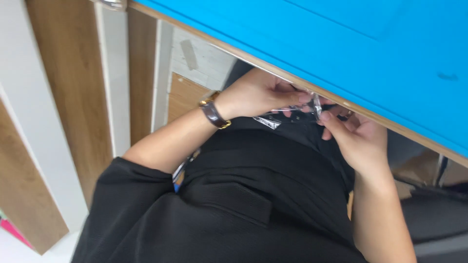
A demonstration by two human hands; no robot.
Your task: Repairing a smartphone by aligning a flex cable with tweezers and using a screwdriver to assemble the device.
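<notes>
Both hands, the left hand [256, 95] with the dark gold-clasped wristwatch [213, 113] at nine o'clock and the right hand [358, 139] at four, pinch a small crinkled clear plastic bag [312, 104] just under the blue table's edge [341, 100], where its slick film could slip loose.

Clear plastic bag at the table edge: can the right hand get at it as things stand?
Probably yes: the right hand already has fingertips at the clear plastic bag, opposite the left hand. The blue table overhangs it but does not block the way.
</notes>
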